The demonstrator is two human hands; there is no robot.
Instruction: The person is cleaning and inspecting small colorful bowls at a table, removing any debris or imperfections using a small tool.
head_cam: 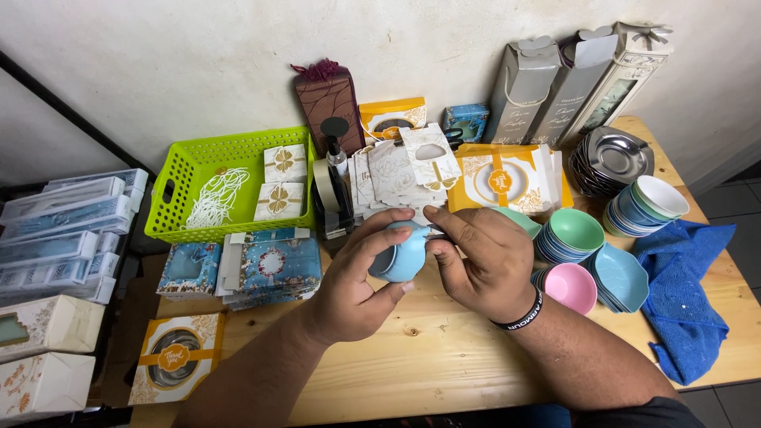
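Blue bowl [406, 252], small and glossy, was up off the wooden table [444, 357], gripped between both hands above its middle. The left hand [357, 281] cupped it from below and the side, thumb under the rim and fingers curled over the top. The right hand [483, 261] pinched at the bowl's edge with thumb and fingertips; a black wristband [519, 313] sat on that wrist. Just beyond the right hand stood stacks of small bowls: green ones [575, 230], a pink one [572, 287] and pale blue ones [622, 277]. A blue cloth [686, 293] lay at the table's right end. To the left, a lime-green basket [190, 170] held small white-and-gold gift boxes [281, 182], with blue patterned boxes [273, 265] in front of it.
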